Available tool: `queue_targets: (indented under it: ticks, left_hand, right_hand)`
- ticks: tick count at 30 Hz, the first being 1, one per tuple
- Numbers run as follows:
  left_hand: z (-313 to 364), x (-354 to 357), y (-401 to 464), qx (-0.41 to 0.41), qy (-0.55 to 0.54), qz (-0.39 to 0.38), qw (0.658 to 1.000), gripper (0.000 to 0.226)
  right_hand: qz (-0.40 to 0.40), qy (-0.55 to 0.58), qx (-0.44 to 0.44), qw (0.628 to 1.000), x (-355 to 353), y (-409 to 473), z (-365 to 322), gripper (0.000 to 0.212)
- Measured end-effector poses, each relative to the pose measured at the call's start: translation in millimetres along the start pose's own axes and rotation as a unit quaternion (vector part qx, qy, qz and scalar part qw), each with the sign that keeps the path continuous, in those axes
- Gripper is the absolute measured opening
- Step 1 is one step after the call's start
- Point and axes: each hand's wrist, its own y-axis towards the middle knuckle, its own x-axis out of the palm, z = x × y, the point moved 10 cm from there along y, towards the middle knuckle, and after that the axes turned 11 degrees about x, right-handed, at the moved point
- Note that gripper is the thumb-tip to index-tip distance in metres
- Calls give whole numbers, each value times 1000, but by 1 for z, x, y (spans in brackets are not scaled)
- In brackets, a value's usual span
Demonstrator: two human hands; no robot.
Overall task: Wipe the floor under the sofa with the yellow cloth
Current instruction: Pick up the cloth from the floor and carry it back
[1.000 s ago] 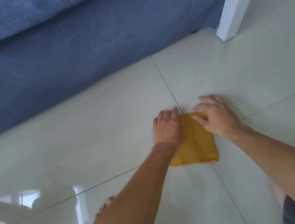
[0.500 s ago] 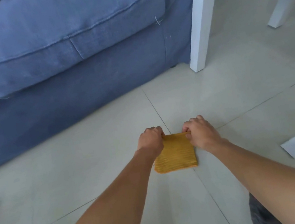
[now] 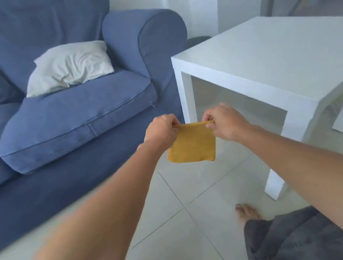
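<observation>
The folded yellow cloth [image 3: 191, 143] hangs in the air in front of me, above the pale tiled floor [image 3: 183, 230]. My left hand [image 3: 160, 131] pinches its top left corner and my right hand [image 3: 224, 121] pinches its top right corner. The top edge is stretched between the two hands. The blue sofa [image 3: 60, 117] fills the left side, its base reaching down to the floor. The gap under the sofa is not visible.
A white side table [image 3: 268, 62] stands to the right, one leg close to the sofa's arm. A white pillow [image 3: 70, 66] lies on the sofa seat. My bare feet [image 3: 246, 210] and grey shorts [image 3: 300, 240] show at the bottom.
Both hands closed on the cloth's far edge and lifted it off the floor. The view rose from the floor to take in the sofa seat and the table top.
</observation>
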Motion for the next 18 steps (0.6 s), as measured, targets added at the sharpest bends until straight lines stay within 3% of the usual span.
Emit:
queue_targets:
  ticks: [5,10,14,18]
  left_hand:
    - [91,-60,33,93,-53,58,993,27]
    - [164,-98,56,134,-197,87,967,25]
    - [203,-96,81,135,-307,84,938,24]
    - [225,-60,121,100,-396,34,912,22]
  right_hand:
    - [58,60,14,996,-116,-13,17,13]
    - [104,119,43,987,-209,-31,41,16]
    - [128,196,83,969,-260,-34,77,15]
    - [116,224,148,956,-270,-13,126,13]
